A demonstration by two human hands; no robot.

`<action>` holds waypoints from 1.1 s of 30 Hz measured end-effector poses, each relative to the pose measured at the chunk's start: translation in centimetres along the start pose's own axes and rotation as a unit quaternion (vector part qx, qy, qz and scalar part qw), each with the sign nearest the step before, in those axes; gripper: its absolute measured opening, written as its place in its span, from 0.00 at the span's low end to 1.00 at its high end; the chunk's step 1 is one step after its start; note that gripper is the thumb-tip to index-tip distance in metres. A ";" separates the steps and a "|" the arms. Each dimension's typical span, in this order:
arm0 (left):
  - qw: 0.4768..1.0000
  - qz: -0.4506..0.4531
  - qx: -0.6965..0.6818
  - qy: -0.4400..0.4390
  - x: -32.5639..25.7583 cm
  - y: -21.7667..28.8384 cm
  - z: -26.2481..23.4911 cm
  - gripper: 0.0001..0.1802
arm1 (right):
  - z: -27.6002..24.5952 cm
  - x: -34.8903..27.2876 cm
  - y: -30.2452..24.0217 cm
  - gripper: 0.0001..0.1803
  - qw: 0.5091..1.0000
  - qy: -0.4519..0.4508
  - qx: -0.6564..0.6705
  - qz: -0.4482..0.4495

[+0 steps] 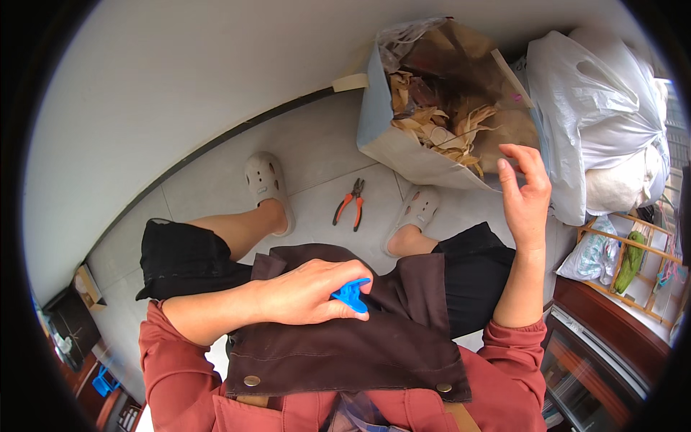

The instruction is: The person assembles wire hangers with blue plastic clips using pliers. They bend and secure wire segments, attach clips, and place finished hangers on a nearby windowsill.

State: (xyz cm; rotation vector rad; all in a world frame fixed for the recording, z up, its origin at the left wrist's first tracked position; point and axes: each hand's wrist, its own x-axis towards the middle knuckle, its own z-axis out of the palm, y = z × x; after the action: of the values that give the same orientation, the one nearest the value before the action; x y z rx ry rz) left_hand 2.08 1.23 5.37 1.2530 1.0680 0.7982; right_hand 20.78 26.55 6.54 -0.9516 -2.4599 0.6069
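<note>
While the person sits with a dark brown apron [345, 345] spread over the lap, the left hand [309, 291] rests on it near the middle, its fingers [345, 270] curled shut around a small blue plastic tool [352, 294] whose end pokes out to the right of the fist. The right hand [525, 191] is raised well apart from it, farther off and to the right, with its fingers [515, 153] loosely spread and holding nothing; it hovers just at the near right edge of a large open paper sack [403, 144]. That sack stands on the tiled floor [317, 144] at the far side and is filled with dry tan husks [439, 122], with some clear plastic film [407, 36] at its mouth. On the floor between the two pale clogs [268, 183] lie pliers [350, 204] with orange handles, untouched, nearer the right foot. To the right of the sack sits a bulging white plastic bag [604, 101], and below it a wooden rack [633, 266] carries a green vegetable [630, 261] and another bag. A reddish long-sleeved shirt [187, 367] covers both forearms up to the wrists, and black shorts [180, 259] show above the knees.
</note>
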 end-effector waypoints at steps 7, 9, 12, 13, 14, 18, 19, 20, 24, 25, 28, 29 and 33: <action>0.999 -0.044 -0.015 0.026 1.9 0.0 -0.7 0.20 | 0.4 0.7 0.0 0.11 0.998 -0.044 0.031 -0.029; 0.997 -0.063 -0.022 0.041 2.3 0.2 -0.9 0.20 | 0.4 1.3 0.5 0.11 0.998 -0.049 0.023 -0.033; 0.994 0.008 0.051 0.098 3.2 0.2 -1.9 0.20 | -0.2 3.4 3.3 0.13 0.996 0.031 -0.085 -0.027; 0.985 -0.002 0.106 0.136 3.7 0.1 -2.7 0.19 | -0.1 4.6 4.9 0.14 0.989 0.086 -0.117 -0.035; 0.957 0.047 0.203 0.203 5.0 -0.6 -3.4 0.20 | 0.1 6.3 6.9 0.14 0.964 0.127 -0.221 -0.072; 0.888 0.115 0.392 0.212 11.7 -1.5 -6.7 0.13 | -0.7 9.1 13.7 0.10 0.965 -0.051 -0.189 0.173; 0.896 0.090 0.378 0.212 12.6 -2.0 -6.0 0.12 | -0.5 8.9 14.3 0.09 0.968 -0.060 -0.198 0.145; 0.905 0.066 0.363 0.214 13.6 -2.8 -5.4 0.10 | -0.3 8.1 14.1 0.10 0.969 -0.070 -0.208 0.116; 0.918 0.156 0.301 0.205 14.2 -3.9 -0.5 0.06 | -4.1 1.2 12.4 0.09 0.975 0.004 -0.176 0.137; 0.921 0.195 0.280 0.187 13.9 -3.1 1.1 0.06 | -5.4 -0.9 12.3 0.09 0.974 0.035 -0.111 0.193; 0.900 0.305 0.252 0.186 12.9 -1.7 5.0 0.08 | -7.8 -6.0 15.3 0.10 0.961 0.141 -0.046 0.234; 0.896 0.330 0.242 0.171 12.7 -1.6 5.6 0.09 | -8.2 -7.1 15.9 0.11 0.952 0.165 -0.037 0.255; 0.897 0.354 0.214 0.158 12.5 -0.7 5.6 0.10 | -7.9 -7.9 17.6 0.13 0.947 0.176 -0.039 0.267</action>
State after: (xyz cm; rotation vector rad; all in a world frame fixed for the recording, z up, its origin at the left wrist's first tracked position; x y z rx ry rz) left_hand 11.41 10.72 2.20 1.9927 1.0772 1.4059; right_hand 39.35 34.63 1.70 -1.6249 -1.9198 0.4537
